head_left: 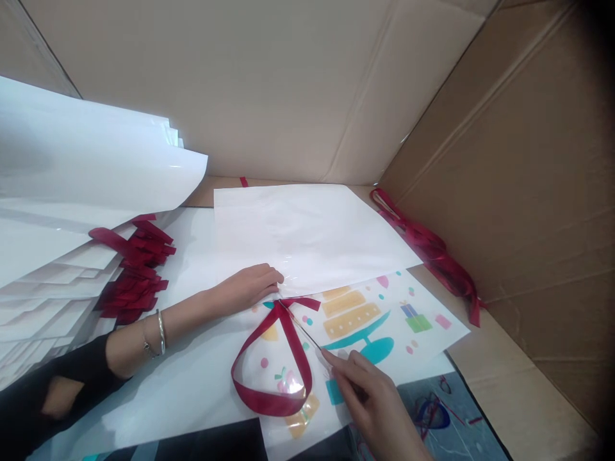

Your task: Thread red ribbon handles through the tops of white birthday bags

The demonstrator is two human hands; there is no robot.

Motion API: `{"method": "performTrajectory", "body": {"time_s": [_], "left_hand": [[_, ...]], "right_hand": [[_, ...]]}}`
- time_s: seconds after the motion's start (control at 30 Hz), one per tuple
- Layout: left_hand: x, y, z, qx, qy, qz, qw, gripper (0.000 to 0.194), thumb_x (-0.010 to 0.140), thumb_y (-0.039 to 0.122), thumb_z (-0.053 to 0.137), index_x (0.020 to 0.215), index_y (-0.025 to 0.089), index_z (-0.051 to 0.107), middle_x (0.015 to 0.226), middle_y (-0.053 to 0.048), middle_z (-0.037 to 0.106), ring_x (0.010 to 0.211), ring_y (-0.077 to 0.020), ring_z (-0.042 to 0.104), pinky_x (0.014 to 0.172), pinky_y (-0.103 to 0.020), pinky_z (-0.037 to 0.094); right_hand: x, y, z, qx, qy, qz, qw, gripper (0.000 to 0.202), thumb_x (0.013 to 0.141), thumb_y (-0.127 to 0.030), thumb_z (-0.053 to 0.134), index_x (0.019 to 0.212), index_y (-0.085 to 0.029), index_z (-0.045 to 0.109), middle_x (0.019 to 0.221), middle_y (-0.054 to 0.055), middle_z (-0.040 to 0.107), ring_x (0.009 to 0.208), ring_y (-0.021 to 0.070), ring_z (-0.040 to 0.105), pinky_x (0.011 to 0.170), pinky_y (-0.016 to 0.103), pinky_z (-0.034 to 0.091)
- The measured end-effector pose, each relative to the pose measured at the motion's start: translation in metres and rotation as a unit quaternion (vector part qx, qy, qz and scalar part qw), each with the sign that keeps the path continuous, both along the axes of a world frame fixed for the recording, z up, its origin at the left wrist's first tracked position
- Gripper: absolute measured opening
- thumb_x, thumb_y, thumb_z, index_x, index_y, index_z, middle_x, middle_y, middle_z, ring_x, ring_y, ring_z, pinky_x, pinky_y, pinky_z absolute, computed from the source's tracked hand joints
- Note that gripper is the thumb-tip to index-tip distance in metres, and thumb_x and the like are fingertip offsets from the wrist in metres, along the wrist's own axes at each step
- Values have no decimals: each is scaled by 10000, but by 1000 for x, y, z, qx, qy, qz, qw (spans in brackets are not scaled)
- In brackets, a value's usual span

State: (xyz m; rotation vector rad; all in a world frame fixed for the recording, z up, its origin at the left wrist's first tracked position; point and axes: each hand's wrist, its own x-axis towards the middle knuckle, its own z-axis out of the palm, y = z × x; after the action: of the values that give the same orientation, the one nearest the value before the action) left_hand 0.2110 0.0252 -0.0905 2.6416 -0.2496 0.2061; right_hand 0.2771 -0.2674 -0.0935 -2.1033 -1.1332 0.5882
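Cardboard walls (298, 83) enclose the work surface on the far and right sides. A stack of white sheets (72, 192) rises at the left, with a bundle of dark red ribbon pieces (137, 272) lying on its lower layers. A printed bag (379, 323) with a cake design lies flat at centre, its white flap folded over. The left hand (250, 285) presses flat on the flap edge, grasping nothing. The right hand (369, 397) pinches a thin rod (302, 326) reaching to the red ribbon loop (278, 355) on the bag.
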Motion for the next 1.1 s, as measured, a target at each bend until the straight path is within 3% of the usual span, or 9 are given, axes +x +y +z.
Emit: {"method": "performTrajectory", "body": {"time_s": [0.17, 0.47, 0.97, 1.1], "left_hand": [[-1, 0, -8, -29, -32, -13, 999, 196, 957, 236, 385, 1085, 166, 516, 929, -69, 579, 866, -166, 516, 757, -283, 428], [1, 2, -2, -97, 27, 8, 995, 169, 927, 229, 437, 1065, 171, 515, 888, -42, 594, 851, -147, 512, 731, -251, 423], [1, 0, 0, -127, 40, 39, 990, 129, 906, 234, 469, 988, 182, 554, 872, -29, 607, 823, -136, 536, 699, -233, 418], [0, -1, -1, -99, 24, 9, 995, 159, 927, 244, 436, 958, 170, 573, 904, -50, 615, 849, -152, 538, 729, -255, 432]], "right_hand": [[0, 0, -1, -3, 2, -3, 1000, 366, 940, -257, 364, 1207, -197, 607, 751, 39, 497, 700, 158, 514, 599, 247, 395], [-3, 6, -3, 0, -38, -2, 999, 371, 929, -221, 361, 1202, -210, 611, 720, 29, 486, 664, 154, 526, 568, 239, 402], [-5, 11, 0, -38, -95, 28, 994, 417, 893, -154, 339, 1211, -194, 604, 756, 59, 515, 696, 184, 582, 592, 269, 471], [-6, 16, -1, -28, -79, 13, 996, 426, 898, -155, 326, 1226, -191, 596, 759, 60, 509, 689, 179, 579, 611, 279, 477]]}}
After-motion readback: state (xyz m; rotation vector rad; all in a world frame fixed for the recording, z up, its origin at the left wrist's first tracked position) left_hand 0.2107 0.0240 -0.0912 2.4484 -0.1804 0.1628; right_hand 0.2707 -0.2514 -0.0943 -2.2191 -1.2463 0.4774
